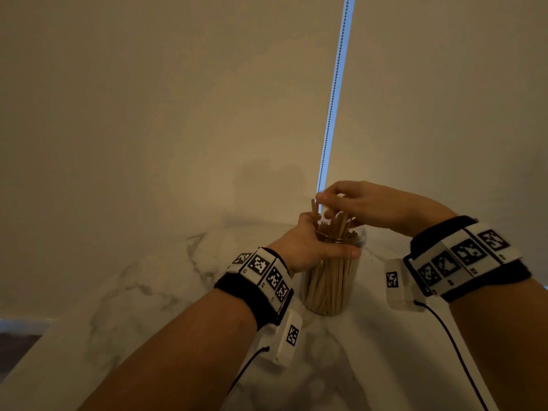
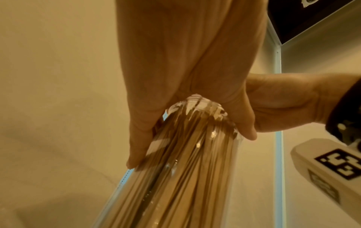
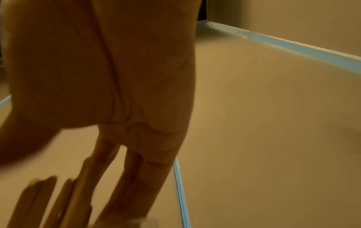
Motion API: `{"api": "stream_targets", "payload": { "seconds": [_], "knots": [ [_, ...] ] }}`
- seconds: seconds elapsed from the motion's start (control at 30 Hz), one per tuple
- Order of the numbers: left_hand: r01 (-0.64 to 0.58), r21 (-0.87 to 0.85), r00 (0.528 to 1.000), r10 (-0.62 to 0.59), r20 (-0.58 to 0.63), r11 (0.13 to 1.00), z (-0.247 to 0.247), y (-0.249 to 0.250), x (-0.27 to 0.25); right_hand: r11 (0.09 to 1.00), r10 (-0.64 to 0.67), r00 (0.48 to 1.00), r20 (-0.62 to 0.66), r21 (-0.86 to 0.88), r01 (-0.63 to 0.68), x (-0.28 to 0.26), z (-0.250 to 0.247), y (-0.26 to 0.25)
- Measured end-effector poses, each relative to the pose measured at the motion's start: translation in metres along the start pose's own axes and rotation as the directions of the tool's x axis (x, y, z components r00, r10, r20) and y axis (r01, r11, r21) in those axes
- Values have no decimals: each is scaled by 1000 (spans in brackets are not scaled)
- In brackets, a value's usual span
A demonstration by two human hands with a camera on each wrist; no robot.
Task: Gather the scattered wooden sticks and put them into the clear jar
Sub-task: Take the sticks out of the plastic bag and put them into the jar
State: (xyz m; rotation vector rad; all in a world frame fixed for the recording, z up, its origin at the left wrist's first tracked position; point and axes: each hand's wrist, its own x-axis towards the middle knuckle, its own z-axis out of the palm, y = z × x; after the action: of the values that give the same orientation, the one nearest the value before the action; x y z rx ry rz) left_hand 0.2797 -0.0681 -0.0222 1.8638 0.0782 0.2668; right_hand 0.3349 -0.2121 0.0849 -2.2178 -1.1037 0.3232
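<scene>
- Gripping the clear jar (image 1: 330, 280) near its neck, the left hand (image 1: 308, 244) curls fingers and thumb around it; it stands on the marble counter (image 1: 142, 286).
- Right hand (image 1: 364, 204) arches over the mouth, fingertips pinching the wooden sticks (image 1: 335, 222) protruding from the jar.

Setting: a marbled tabletop against roller blinds, under warm, dim light.
We see a white tabletop (image 1: 154, 280) with grey veining, its left edge dropping to a dark floor (image 1: 17, 345). Behind it hang two beige blinds (image 1: 166, 93), and between them we note a narrow strip of blue daylight (image 1: 336, 90) with a beaded pull chain (image 1: 331, 114) running down along it. From the left wrist view we see a pale frame (image 2: 277, 61) meeting a dark panel (image 2: 312, 20) overhead.
</scene>
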Motion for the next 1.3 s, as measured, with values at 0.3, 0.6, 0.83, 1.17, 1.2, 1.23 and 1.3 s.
{"api": "stream_targets", "payload": {
  "seconds": [0.3, 0.6, 0.83, 1.17, 1.2, 1.23, 1.3],
  "knots": [
    [24, -7, 1000, -24, 20, 1000, -1, 0, 0, 816, -112, 964, -243, -576, -50, 14, 30, 1],
    [66, -23, 998, -66, 7, 998, -2, 3, -6, 899, -21, 957, -291, -424, -109, 3, 11, -4],
    [59, -23, 998, -59, -1, 998, -2, 0, -4, 890, -1, 994, -109, -454, -49, 3, 18, 0],
    [-12, -39, 999, 14, 47, 999, -2, -1, 2, 929, -63, 975, -215, -370, -21, 3, 21, -1],
    [-25, -19, 998, 26, 60, 1000, -2, -2, 3, 936, -63, 979, -194, -353, -10, 3, 22, -2],
    [-26, -1, 998, 26, 55, 1000, -3, -3, 4, 931, -60, 987, -152, -365, 0, 3, 24, -3],
    [-7, 1, 999, 7, 39, 1000, -4, -5, 7, 900, -66, 993, -99, -435, 16, 4, 31, -4]
  ]
}}
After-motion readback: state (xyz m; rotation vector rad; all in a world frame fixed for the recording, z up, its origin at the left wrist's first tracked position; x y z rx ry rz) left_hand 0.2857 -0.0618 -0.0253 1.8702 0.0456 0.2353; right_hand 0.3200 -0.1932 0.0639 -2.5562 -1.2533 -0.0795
